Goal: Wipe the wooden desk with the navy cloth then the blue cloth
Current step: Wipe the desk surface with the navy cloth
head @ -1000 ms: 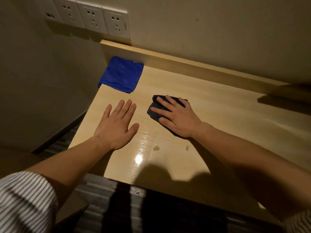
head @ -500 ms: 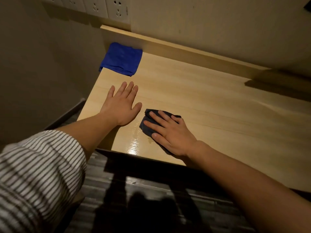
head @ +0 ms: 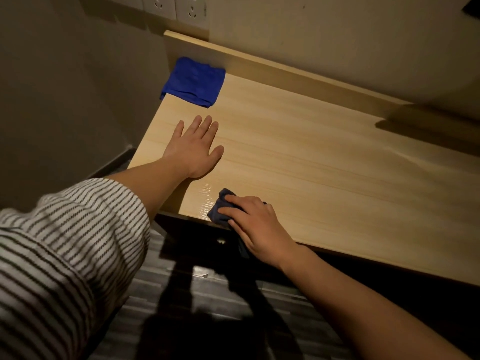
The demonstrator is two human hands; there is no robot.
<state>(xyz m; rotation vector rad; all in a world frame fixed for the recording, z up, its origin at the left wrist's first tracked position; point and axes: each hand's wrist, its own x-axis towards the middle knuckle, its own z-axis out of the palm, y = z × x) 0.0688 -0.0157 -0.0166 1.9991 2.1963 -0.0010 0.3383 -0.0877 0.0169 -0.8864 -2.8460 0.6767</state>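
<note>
Fingers [head: 235, 211] of my right hand [head: 255, 224] are clenching the navy cloth [head: 219, 210] at the bench [head: 324, 162] front edge; my left hand [head: 193, 149] is lying flat, fingers released. Blue cloth [head: 193, 81] is sitting folded at the far-left corner.

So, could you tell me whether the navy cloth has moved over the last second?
Yes: the navy cloth slid away from the blue cloth to the desk's near edge.
</note>
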